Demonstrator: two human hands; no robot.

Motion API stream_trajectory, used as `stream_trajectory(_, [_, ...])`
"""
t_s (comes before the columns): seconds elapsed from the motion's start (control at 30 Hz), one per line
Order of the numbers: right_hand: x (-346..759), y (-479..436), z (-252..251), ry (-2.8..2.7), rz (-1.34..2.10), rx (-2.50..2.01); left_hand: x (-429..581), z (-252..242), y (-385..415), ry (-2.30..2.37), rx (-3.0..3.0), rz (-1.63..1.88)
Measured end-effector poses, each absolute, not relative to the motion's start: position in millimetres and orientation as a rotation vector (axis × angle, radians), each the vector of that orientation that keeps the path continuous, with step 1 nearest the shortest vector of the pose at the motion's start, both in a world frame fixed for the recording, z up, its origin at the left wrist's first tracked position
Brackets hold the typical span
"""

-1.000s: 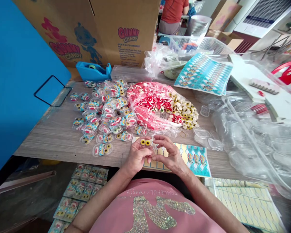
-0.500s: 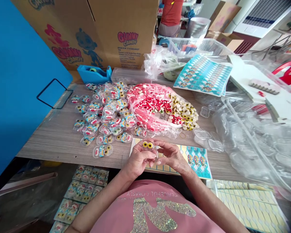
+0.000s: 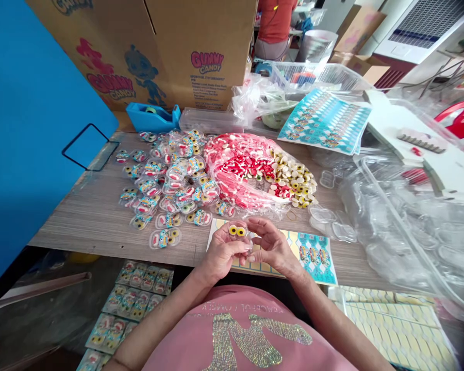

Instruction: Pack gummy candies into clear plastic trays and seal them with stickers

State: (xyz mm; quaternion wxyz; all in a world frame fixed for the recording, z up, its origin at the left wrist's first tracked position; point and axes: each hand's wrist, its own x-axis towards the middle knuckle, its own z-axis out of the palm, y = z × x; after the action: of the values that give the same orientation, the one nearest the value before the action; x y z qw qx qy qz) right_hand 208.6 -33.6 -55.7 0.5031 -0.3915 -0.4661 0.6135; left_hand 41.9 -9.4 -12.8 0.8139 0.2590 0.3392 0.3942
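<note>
Between my hands is a small clear plastic candy case (image 3: 237, 231) with two yellow eye gummies in its upper part. My left hand (image 3: 221, 253) is closed round its left side, thumb across the lower part. My right hand (image 3: 272, 248) curls at its right edge, thumb and fingertips on the case. Fingers cover most of the case's lower part. Below the hands lies a sticker sheet (image 3: 317, 257), with blue labels on its right and bare yellow backing elsewhere. Just beyond is an open plastic bag of red-and-white and yellow eye gummies (image 3: 251, 170).
Labelled candy cases (image 3: 170, 180) are heaped on the left, beside a blue tape dispenser (image 3: 153, 117) and a large cardboard box (image 3: 178, 51). Clear empty cases (image 3: 406, 226) fill the right. Spare sticker sheets (image 3: 327, 119) lie at the back. A person in red (image 3: 274, 26) is farther off.
The view has shifted slightly. My right fingers have lifted a little at the case's upper edge; my left hand keeps its hold.
</note>
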Motion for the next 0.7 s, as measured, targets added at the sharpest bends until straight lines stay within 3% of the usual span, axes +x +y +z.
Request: stream_trajectory(0.7, [210.7,-34.3,-45.3,-1.162,1.54,-0.944,36.6,-12.9,-11.4,0.723,0.56,0.811])
